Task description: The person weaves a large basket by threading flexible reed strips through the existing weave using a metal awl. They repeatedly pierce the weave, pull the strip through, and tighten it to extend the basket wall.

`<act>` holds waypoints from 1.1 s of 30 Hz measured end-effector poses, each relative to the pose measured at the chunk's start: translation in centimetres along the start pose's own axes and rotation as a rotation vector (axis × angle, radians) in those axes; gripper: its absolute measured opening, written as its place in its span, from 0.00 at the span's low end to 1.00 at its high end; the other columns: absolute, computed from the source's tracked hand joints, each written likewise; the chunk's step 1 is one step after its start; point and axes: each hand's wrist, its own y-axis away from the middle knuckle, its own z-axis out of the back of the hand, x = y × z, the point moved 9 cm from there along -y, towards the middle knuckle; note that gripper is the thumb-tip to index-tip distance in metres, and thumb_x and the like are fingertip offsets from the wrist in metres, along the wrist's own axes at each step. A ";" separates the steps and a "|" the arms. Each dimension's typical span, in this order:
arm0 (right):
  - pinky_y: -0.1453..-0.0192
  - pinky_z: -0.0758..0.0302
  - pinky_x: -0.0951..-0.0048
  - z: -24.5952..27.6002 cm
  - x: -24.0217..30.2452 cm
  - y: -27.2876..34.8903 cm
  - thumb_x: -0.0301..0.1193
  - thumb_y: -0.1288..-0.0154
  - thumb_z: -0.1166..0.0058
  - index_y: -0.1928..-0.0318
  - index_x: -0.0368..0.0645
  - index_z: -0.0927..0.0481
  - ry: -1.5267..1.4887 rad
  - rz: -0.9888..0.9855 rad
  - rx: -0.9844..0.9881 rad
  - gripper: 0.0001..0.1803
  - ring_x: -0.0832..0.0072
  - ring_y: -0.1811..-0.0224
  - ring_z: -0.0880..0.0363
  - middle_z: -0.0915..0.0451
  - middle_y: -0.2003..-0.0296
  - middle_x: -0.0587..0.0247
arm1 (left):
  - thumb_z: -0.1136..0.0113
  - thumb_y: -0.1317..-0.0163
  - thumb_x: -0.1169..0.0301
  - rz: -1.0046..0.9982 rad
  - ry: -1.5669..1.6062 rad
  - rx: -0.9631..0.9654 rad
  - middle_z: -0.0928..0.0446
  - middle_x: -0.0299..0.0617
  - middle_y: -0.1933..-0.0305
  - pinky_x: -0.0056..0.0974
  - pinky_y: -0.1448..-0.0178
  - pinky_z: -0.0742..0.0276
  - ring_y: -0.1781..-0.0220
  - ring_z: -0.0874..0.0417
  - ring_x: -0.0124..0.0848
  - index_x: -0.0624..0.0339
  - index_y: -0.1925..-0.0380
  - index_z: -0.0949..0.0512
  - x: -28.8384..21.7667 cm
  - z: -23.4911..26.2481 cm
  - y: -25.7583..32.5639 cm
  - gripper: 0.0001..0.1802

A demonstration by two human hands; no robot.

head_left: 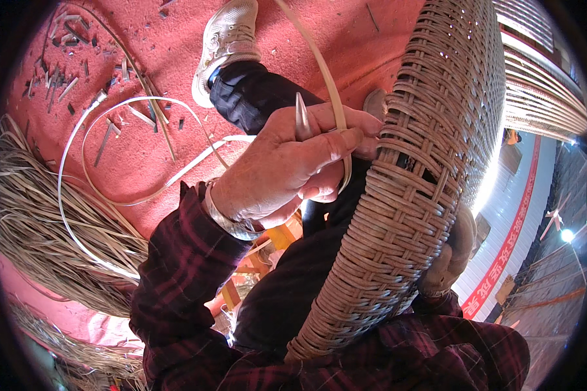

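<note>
The person's left hand pinches a pale strip, a pointed metal tool tucked in the same grip—right by the edge of the woven panel, which stands tilted over the lap. The right hand sits against its far side—whether clenched, I can't tell.

- Wicker piece: brown, glossy, tightly woven, with a rounded edge; it stands tilted, and I can see small dark gaps in its weave.
- Pale strip: flat, thin, arching down and curling close beside that edge.
- Metal spike: silvery, point upward, just left of the strip.
</note>
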 end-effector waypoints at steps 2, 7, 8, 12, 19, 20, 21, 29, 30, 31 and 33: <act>0.30 0.43 0.55 -0.1 -0.2 0.1 0.41 0.26 0.61 0.36 0.31 0.36 -0.027 -0.017 0.004 0.28 0.54 0.34 0.37 0.36 0.37 0.40 | 0.54 0.28 0.73 -0.011 0.064 0.014 0.19 0.36 0.56 0.22 0.78 0.39 0.85 0.41 0.12 0.71 0.43 0.30 0.1 -0.1 0.1 0.18; 0.30 0.43 0.55 0.1 -0.2 0.1 0.40 0.27 0.60 0.36 0.31 0.36 -0.018 -0.019 -0.012 0.28 0.54 0.34 0.37 0.36 0.37 0.40 | 0.52 0.29 0.72 -0.047 0.144 0.014 0.20 0.39 0.58 0.23 0.78 0.42 0.84 0.40 0.13 0.68 0.45 0.27 0.1 -0.1 0.4 0.16; 0.30 0.43 0.55 0.1 -0.2 0.1 0.40 0.27 0.60 0.36 0.31 0.36 -0.012 -0.014 -0.002 0.28 0.54 0.34 0.37 0.36 0.37 0.40 | 0.50 0.29 0.71 -0.057 0.153 0.013 0.21 0.40 0.59 0.24 0.79 0.43 0.83 0.39 0.14 0.67 0.47 0.26 0.1 -0.2 0.5 0.15; 0.30 0.43 0.55 0.1 -0.2 0.0 0.41 0.27 0.60 0.36 0.31 0.36 -0.035 -0.014 -0.019 0.28 0.55 0.34 0.38 0.37 0.37 0.40 | 0.53 0.28 0.72 -0.050 0.053 0.016 0.19 0.37 0.55 0.22 0.78 0.43 0.85 0.42 0.12 0.69 0.42 0.30 0.0 -0.3 0.3 0.18; 0.34 0.40 0.54 0.0 -0.8 0.2 0.50 0.30 0.65 0.41 0.28 0.32 0.055 -0.087 -0.092 0.35 0.56 0.39 0.33 0.29 0.43 0.42 | 0.50 0.31 0.74 -0.070 -0.084 -0.066 0.20 0.39 0.60 0.22 0.78 0.41 0.82 0.36 0.14 0.69 0.48 0.26 -0.4 -0.1 0.5 0.14; 0.34 0.40 0.54 0.0 -0.9 0.2 0.50 0.29 0.65 0.41 0.28 0.31 0.045 -0.089 -0.091 0.34 0.56 0.38 0.33 0.29 0.43 0.42 | 0.50 0.32 0.75 -0.085 -0.092 -0.084 0.20 0.40 0.61 0.22 0.78 0.39 0.81 0.34 0.14 0.70 0.50 0.26 -0.5 0.0 0.6 0.14; 0.34 0.40 0.54 0.3 -0.8 0.3 0.50 0.29 0.65 0.41 0.28 0.31 0.026 -0.079 -0.115 0.34 0.56 0.39 0.33 0.29 0.43 0.42 | 0.50 0.32 0.75 -0.076 -0.082 -0.086 0.20 0.39 0.61 0.22 0.78 0.39 0.81 0.33 0.15 0.69 0.50 0.26 -0.4 -0.1 0.7 0.13; 0.31 0.41 0.55 0.0 -0.2 -0.2 0.41 0.27 0.59 0.37 0.32 0.35 -0.021 -0.018 0.011 0.28 0.55 0.36 0.35 0.34 0.39 0.42 | 0.47 0.34 0.78 -0.096 -0.286 -0.121 0.25 0.32 0.72 0.23 0.77 0.40 0.80 0.35 0.14 0.67 0.55 0.24 -1.0 -0.4 0.4 0.09; 0.32 0.41 0.55 0.1 -0.2 -0.2 0.41 0.27 0.59 0.37 0.32 0.35 -0.021 -0.011 0.010 0.28 0.55 0.36 0.35 0.34 0.39 0.42 | 0.46 0.35 0.78 -0.100 -0.345 -0.118 0.26 0.32 0.74 0.24 0.77 0.40 0.81 0.35 0.15 0.66 0.56 0.24 -1.2 -0.4 0.2 0.08; 0.32 0.41 0.55 0.1 -0.2 -0.2 0.41 0.27 0.59 0.37 0.32 0.35 -0.022 -0.004 0.010 0.28 0.55 0.36 0.35 0.34 0.39 0.42 | 0.45 0.36 0.80 -0.132 -0.487 -0.114 0.24 0.33 0.69 0.24 0.74 0.37 0.77 0.32 0.15 0.67 0.54 0.25 -1.6 -0.5 0.0 0.10; 0.32 0.41 0.55 0.2 -0.1 -0.1 0.41 0.27 0.59 0.37 0.32 0.35 -0.023 0.024 -0.006 0.28 0.54 0.36 0.35 0.33 0.40 0.42 | 0.44 0.38 0.82 -0.181 -0.720 -0.101 0.22 0.34 0.63 0.24 0.68 0.31 0.71 0.27 0.17 0.67 0.52 0.25 -2.4 -0.7 -0.4 0.14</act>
